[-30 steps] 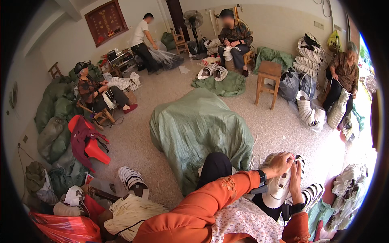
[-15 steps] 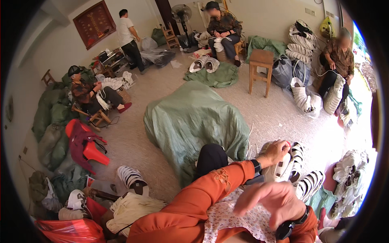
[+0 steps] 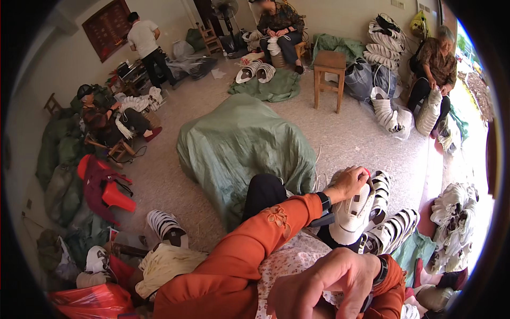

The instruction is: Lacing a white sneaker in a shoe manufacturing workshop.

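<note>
A stretch of pale speckled floor (image 3: 329,119) lies between the green woven-plastic sheet (image 3: 241,141) draped over a bulky heap and the square brown wooden stool (image 3: 330,60). Nearer the person, the room is tighter: the sheet's lower edge comes close to the dark trouser knee (image 3: 264,194), and a row of white shoe parts with dark gaps (image 3: 396,228) lies just right of the white mesh shoe (image 3: 351,218). The shoe is tilted, beyond the person's lap, ahead and to the right. The left hand (image 3: 349,182) has its fingers bent over the shoe's far end, gripping it; a small red bit shows at the fingertips. The right hand (image 3: 334,279) hangs apart from the shoe, above the floral cloth (image 3: 289,252), its fingers loosely curled; whether it holds anything cannot be told.
</note>
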Demonstrator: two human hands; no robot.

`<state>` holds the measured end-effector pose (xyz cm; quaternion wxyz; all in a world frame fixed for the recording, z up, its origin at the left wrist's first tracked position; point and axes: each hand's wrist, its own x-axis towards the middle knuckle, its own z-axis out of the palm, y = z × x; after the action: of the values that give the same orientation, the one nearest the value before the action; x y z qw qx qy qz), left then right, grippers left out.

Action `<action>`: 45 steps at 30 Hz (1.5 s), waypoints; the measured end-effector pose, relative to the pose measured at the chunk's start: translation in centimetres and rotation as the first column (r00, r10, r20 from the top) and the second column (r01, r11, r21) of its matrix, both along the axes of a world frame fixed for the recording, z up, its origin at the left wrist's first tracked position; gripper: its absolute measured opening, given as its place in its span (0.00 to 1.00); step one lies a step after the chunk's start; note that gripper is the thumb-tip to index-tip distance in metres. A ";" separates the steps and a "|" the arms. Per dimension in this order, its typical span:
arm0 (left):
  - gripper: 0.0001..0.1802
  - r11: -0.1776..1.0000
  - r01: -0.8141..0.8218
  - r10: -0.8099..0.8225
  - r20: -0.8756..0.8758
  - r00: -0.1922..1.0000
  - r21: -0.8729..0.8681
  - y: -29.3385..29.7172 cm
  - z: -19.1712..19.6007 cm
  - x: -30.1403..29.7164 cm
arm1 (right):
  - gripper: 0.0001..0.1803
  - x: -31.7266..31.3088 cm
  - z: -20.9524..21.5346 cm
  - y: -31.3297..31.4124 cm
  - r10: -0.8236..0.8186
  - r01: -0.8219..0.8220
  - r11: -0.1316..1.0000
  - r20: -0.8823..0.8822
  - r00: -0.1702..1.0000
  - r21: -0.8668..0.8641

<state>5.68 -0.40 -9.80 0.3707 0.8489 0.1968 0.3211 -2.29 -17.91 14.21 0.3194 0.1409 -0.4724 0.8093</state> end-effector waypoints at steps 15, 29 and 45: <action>0.13 0.953 0.137 -0.114 0.101 0.988 -0.271 0.4 -1.3 0.7 | 0.11 15.1 -8.9 -8.4 -0.709 0.965 -0.048 0.671 -0.215 0.259; 0.14 0.963 0.108 -0.118 -0.026 0.993 -0.247 0.3 1.5 -0.4 | 0.17 22.4 -48.6 -22.3 0.179 0.782 0.003 0.769 -0.613 0.623; 0.14 0.962 0.099 -0.121 -0.073 0.990 -0.256 -0.1 2.1 -0.6 | 0.09 18.9 -54.9 -22.7 0.198 0.890 -0.170 0.899 -0.390 0.423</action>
<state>5.07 -0.47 -7.68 0.4838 0.8179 0.2046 0.2349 16.59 -40.65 -40.64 0.3731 -0.8612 -0.0229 0.3443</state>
